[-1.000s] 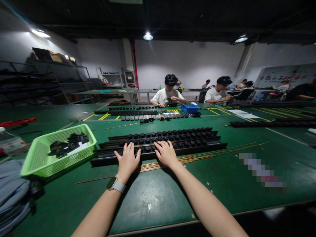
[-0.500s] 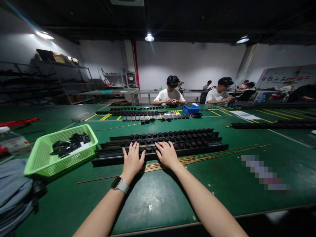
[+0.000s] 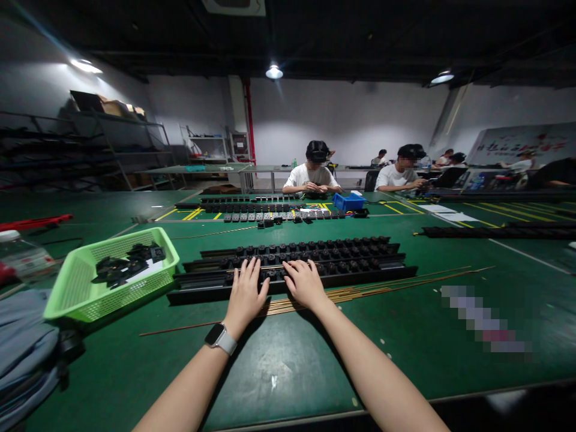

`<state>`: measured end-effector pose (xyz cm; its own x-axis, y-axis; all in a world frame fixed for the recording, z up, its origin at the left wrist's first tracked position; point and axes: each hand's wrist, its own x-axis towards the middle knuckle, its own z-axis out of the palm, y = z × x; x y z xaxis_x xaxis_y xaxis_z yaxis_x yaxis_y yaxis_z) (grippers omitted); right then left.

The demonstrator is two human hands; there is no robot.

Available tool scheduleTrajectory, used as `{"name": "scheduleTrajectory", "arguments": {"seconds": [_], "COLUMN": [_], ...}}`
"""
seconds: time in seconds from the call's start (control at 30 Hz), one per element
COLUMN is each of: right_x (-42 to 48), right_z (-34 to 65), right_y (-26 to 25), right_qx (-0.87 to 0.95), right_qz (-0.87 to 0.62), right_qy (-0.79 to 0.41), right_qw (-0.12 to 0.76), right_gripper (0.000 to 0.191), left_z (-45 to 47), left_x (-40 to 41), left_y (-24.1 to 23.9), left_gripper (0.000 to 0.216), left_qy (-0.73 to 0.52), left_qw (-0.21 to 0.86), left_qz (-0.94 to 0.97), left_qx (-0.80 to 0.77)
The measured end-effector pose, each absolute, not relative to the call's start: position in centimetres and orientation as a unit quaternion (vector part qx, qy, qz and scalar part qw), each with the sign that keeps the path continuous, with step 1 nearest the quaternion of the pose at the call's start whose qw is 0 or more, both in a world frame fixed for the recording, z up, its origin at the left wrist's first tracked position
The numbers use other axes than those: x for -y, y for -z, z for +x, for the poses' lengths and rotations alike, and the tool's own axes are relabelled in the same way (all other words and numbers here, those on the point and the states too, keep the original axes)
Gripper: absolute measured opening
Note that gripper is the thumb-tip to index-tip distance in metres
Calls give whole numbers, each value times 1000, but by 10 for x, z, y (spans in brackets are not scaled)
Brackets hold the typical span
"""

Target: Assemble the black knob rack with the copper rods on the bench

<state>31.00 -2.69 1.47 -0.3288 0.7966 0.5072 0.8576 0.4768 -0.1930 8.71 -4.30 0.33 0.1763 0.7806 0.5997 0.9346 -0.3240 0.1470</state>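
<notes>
Several long black rails (image 3: 373,275) lie side by side, carrying rows of small black modules (image 3: 351,265). Over the nearest rails my left hand (image 3: 245,294) rests with its fingers spread and fingertips touching the row. My right hand (image 3: 305,285) lies a little further right, also with fingers apart, on the same row. A thin brass-coloured rod (image 3: 272,266) runs along the modules beneath the fingertips; its contact with them is partly hidden. Loose brass-coloured rods (image 3: 360,291) lie on the table just in front of the rails, partly behind my wrists.
A light green basket (image 3: 83,309) with black parts stands left, near a plastic bottle (image 3: 22,258) and grey-blue fabric (image 3: 24,354). Across the green table (image 3: 288,384) are more module rows (image 3: 283,216) and a blue bin (image 3: 348,202). Co-workers sit beyond.
My left hand has slid slightly right along the row, closer to my right hand. My right hand has stayed nearly in place. The view has shifted a little.
</notes>
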Motion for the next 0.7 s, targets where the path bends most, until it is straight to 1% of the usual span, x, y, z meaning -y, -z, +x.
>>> {"name": "scheduleTrajectory", "arguments": {"seconds": [0.23,0.37,0.47,0.57,0.7], "right_x": [28,29,30,31,32], "right_z": [306,291,280,276,278], "right_y": [-16,-18,-17,-15,-16], "right_qx": [810,816,831,838,826], "right_qz": [-514,-497,-481,-478,-496], "right_qy": [65,88,88,76,74], "right_qw": [274,281,266,251,256], "right_gripper": [50,60,65,65,64], "left_z": [90,88,86,85,85], "left_x": [44,43,41,40,40], "left_y": [-3,-1,1,3,3], "left_gripper": [63,67,72,74,75], "left_qy": [278,266,253,249,253], "left_qw": [148,155,155,156,154], "left_qz": [-765,-769,-772,-774,-775], "left_qx": [561,560,562,561,558]}}
